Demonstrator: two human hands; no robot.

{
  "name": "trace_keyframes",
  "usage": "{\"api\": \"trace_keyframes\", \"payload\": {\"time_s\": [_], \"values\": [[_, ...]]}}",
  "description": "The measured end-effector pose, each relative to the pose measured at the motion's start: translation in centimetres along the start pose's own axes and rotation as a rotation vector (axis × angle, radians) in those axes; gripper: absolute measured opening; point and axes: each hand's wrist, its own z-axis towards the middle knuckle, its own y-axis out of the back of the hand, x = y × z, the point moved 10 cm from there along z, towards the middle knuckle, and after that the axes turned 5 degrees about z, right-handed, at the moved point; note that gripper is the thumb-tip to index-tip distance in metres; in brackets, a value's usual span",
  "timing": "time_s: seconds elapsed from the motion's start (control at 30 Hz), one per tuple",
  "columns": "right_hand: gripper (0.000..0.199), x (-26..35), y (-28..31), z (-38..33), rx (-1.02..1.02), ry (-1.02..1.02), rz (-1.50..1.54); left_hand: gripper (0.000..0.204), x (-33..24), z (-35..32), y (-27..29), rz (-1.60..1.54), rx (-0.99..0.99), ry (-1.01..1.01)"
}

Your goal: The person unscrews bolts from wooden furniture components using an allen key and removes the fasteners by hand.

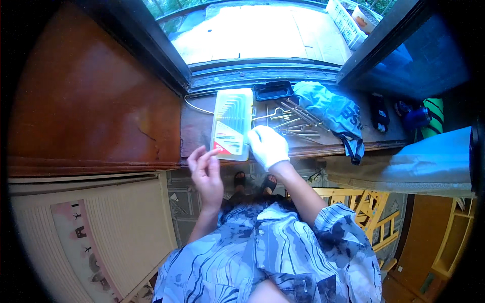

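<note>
A clear-lidded plastic case (233, 118) lies on the ledge in front of me; a row of L-shaped hex keys shows through its lid. My left hand (206, 174) is bare, held at the case's near left corner with its fingers apart. A white glove covers my right hand (269, 147), whose fingers are curled together against the case's right edge. What they grip, if anything, is hidden. Just beyond the glove, several loose metal rods and bent keys (302, 119) are scattered on the ledge.
Behind the case sits a black tray (273, 91). To the right are a crumpled light-blue cloth (328, 106), a black pouch (379, 112) and a dark blue can-like object (417, 118). An open window frame (262, 70) borders the ledge. Wooden furniture (371, 212) stands lower right.
</note>
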Motion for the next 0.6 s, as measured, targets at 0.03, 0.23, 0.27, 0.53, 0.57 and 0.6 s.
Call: {"api": "trace_keyframes", "payload": {"time_s": [0.03,0.23,0.27,0.53,0.57,0.6], "values": [[0.028,0.0,-0.1,0.1,0.004,0.062,0.005,0.015,-0.6,0.0,-0.9,0.011,0.040,-0.018],[0.029,-0.9,-0.9,0.7,0.136,0.101,-0.012,0.056,1.0,3.4,-4.2,0.344,0.237,0.109],[0.029,-1.2,-1.1,0.8,0.147,0.030,0.072,0.056,1.5,4.3,-4.4,0.336,0.251,0.133],[0.042,-0.7,0.1,0.5,-0.008,-0.139,0.338,0.042,4.7,4.6,-8.9,-0.526,0.548,0.532],[0.043,-1.0,0.3,0.4,-0.056,-0.182,0.457,0.040,4.6,3.8,-9.1,-0.659,0.528,0.572],[0.045,-1.8,0.3,0.2,-0.078,-0.263,0.560,0.037,4.8,2.8,-9.3,-0.765,0.502,0.650]]}}
